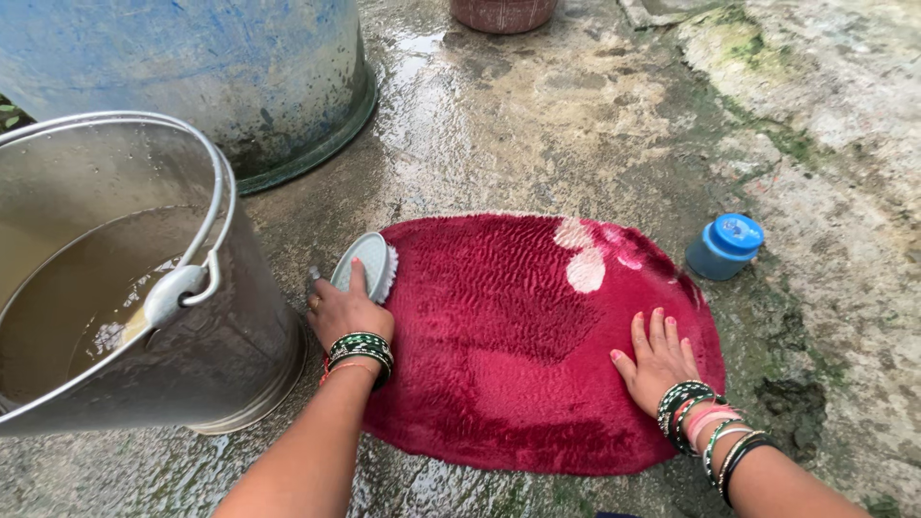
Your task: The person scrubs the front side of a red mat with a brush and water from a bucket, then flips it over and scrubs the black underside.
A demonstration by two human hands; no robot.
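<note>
Wet, mossy concrete floor [576, 105] in daylight, with a blue drum [221, 67] and steel bucket [221, 355] at left.

- The steel bucket [115, 278] is cut off by the left edge of the frame; murky water hides its bottom.
- The blue drum [211, 67] at upper left runs off the top edge.
- A reddish pot [504, 11] at top centre shows only its base.
- The left hand [347, 312] covers part of the scrub brush [365, 264]; its bristles barely show.
- Both forearms leave the frame at the bottom edge.
- The right hand [657, 360] hides the red mat [518, 336] beneath its palm.
</note>
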